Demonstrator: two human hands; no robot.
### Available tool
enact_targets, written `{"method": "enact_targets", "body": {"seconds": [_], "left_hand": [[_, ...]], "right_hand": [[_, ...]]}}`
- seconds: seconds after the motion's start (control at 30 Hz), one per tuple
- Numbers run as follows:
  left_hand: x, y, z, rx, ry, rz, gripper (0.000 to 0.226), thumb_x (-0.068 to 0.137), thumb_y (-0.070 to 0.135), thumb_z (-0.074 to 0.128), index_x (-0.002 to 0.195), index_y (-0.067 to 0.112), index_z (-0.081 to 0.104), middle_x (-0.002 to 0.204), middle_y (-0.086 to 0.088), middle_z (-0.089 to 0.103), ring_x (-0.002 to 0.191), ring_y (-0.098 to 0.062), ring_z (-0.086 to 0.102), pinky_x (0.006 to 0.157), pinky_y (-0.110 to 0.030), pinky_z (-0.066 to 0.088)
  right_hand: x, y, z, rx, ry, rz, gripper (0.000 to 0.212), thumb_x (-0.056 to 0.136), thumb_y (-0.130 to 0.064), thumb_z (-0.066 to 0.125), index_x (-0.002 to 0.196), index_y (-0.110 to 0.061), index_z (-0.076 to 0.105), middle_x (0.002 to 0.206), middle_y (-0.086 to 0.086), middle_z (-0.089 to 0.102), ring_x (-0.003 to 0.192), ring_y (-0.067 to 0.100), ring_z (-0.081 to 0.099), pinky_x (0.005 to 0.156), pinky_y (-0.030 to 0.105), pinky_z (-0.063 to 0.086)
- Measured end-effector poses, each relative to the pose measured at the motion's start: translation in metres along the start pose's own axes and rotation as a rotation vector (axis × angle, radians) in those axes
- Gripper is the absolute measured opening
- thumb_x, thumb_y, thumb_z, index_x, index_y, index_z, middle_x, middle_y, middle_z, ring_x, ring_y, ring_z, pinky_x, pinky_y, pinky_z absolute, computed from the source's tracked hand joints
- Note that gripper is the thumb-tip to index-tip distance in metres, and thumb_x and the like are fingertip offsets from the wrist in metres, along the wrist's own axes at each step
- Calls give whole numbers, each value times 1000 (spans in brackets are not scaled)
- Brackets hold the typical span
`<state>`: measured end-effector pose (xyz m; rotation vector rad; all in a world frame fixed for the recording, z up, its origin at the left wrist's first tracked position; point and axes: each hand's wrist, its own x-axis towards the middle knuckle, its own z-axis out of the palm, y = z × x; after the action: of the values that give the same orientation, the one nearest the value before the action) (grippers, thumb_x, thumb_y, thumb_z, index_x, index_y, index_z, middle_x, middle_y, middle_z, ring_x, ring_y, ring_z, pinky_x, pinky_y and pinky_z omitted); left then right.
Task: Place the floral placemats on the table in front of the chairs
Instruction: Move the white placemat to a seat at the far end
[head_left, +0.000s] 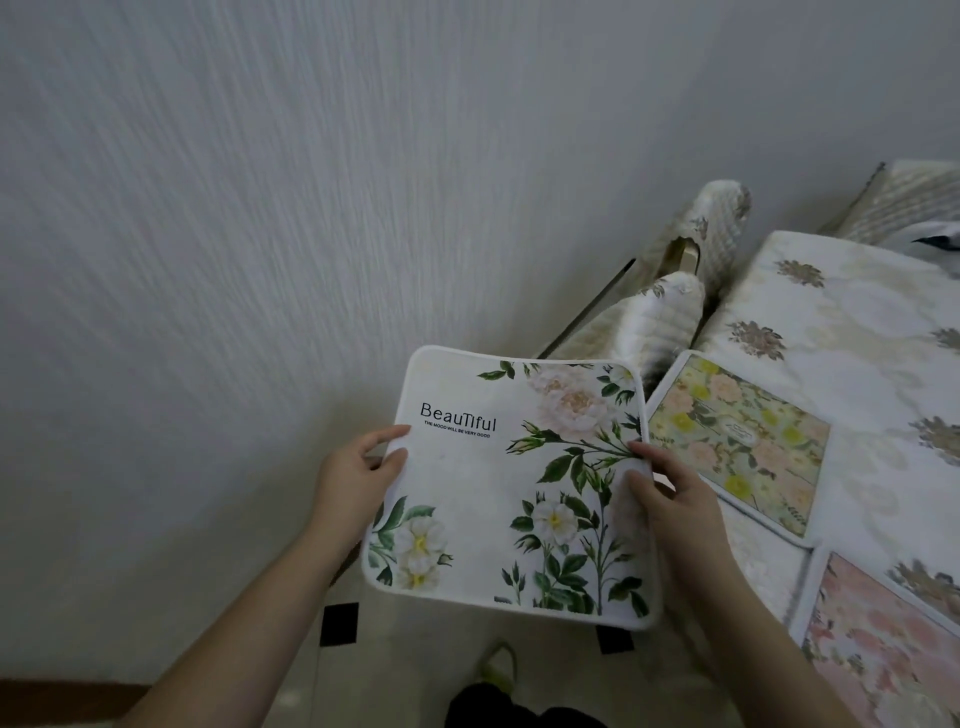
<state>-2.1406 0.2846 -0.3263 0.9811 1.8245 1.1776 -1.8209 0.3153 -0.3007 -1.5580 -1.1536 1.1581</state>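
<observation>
Two hands, left hand (358, 475) and right hand (670, 499), pinch white placemat (498, 499) edges.

Two bare forearms, no sleeves showing, dark trousers (524, 709), a pale slipper (498, 667) with yellow-green trim

A home dining corner: a counter (831, 322) covered in a cream floral cloth, chairs (670, 312) in quilted fabric covers pushed in at its far left, a textured white wall (260, 208), tiled floor (415, 660).
</observation>
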Motion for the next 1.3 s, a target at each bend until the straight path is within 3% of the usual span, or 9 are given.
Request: {"method": "enact_targets", "body": {"seconds": [0.17, 0.43, 0.57, 0.9, 0.97, 1.07, 1.13, 1.2, 1.3], "left_hand": [[61, 33, 32, 36, -47, 32, 27, 91, 11, 68, 105, 34, 72, 69, -2, 75, 61, -18, 73, 54, -29, 58], [135, 73, 64, 42, -62, 48, 28, 90, 13, 68, 101, 39, 72, 77, -6, 77, 70, -24, 74, 69, -45, 61], [164, 87, 84, 66, -102, 60, 29, 91, 11, 67, 101, 38, 71, 79, -9, 76, 68, -27, 74, 65, -48, 61], [274, 108, 119, 111, -231, 136, 27, 92, 17, 66, 110, 37, 71, 76, -9, 75, 65, -26, 73, 61, -49, 60], [300, 112, 125, 121, -256, 169, 29, 92, 18, 66, 109, 41, 69, 76, -11, 74, 64, -27, 72, 60, -49, 60], [337, 120, 135, 120, -314, 189, 31, 92, 20, 65, 102, 49, 67, 75, -15, 73, 65, -32, 71, 60, -51, 59], [361, 125, 144, 104, -357, 182, 32, 92, 22, 65, 97, 54, 67, 77, -18, 73, 68, -36, 71, 62, -53, 59], [381, 134, 153, 97, -403, 189, 33, 93, 23, 64, 96, 55, 66, 79, -18, 73, 70, -36, 71, 64, -54, 59], [403, 148, 168, 86, -457, 215, 32, 94, 20, 64, 99, 51, 66, 79, -11, 74, 71, -31, 72, 64, -48, 61]], "right_hand": [[63, -8, -6, 14, 36, -30, 27, 95, -12, 60, 109, -34, 70, 106, -9, 69, 81, 3, 70, 66, 26, 59], [140, -35, -10, 41, 67, -20, 25, 95, -17, 60, 109, -36, 70, 104, -14, 68, 80, 5, 71, 72, 37, 61], [162, -41, -12, 46, 102, -18, 26, 95, -17, 60, 111, -36, 69, 111, -8, 66, 89, 13, 70, 73, 38, 61], [227, -59, 15, 44, 250, 40, 26, 96, -16, 58, 113, -32, 68, 104, -13, 64, 87, 14, 67, 64, 33, 58], [242, -63, 25, 18, 298, 34, 26, 97, -18, 57, 113, -35, 67, 102, -11, 66, 78, 16, 67, 60, 31, 56], [262, -70, 41, -34, 382, 15, 26, 98, -19, 57, 113, -37, 68, 87, 1, 70, 46, 20, 52, 41, 26, 43], [274, -75, 48, -29, 443, 24, 27, 97, -17, 57, 111, -37, 69, 87, 3, 70, 52, 29, 57, 42, 35, 49], [283, -81, 53, -30, 490, 38, 27, 97, -16, 58, 110, -37, 70, 86, -5, 70, 76, 47, 62, 58, 55, 55], [292, -88, 58, -22, 541, 75, 28, 97, -16, 58, 107, -39, 69, 82, -12, 67, 83, 48, 63, 67, 62, 54]]}}
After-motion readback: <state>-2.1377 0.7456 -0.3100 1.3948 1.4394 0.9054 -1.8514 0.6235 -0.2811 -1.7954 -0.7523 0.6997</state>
